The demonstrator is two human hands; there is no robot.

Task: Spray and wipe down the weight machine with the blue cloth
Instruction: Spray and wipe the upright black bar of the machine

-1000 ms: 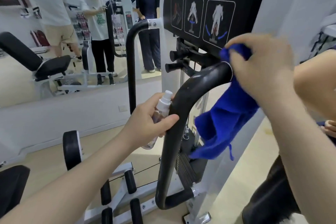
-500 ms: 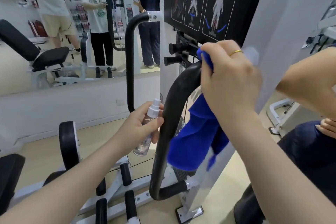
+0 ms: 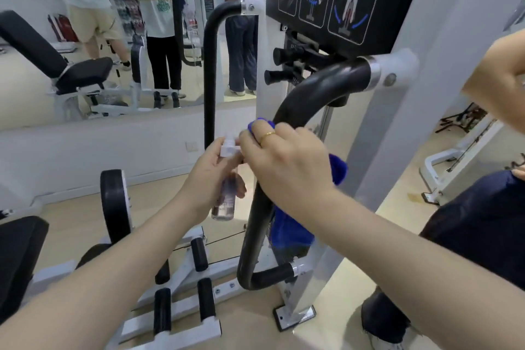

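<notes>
The weight machine has a white frame (image 3: 443, 37) and a curved black bar (image 3: 309, 94) that runs from its upper right down to the base. My right hand (image 3: 287, 167) wraps the blue cloth (image 3: 338, 167) around the middle of that bar; more cloth hangs below the hand behind the bar. My left hand (image 3: 210, 179) sits just left of the bar and holds a small clear spray bottle (image 3: 225, 196) with a white cap, upright, touching my right hand's fingers.
A second black bar (image 3: 210, 71) stands upright behind the bottle. Black foot pegs and a roller pad (image 3: 115, 207) sit low on the left. A wall mirror (image 3: 85, 37) reflects people and a bench. Another person's arm (image 3: 500, 77) and dark clothing are at right.
My right hand has slid the blue cloth down the curved bar from its top end to its middle. My left hand with the bottle has stayed beside the bar.
</notes>
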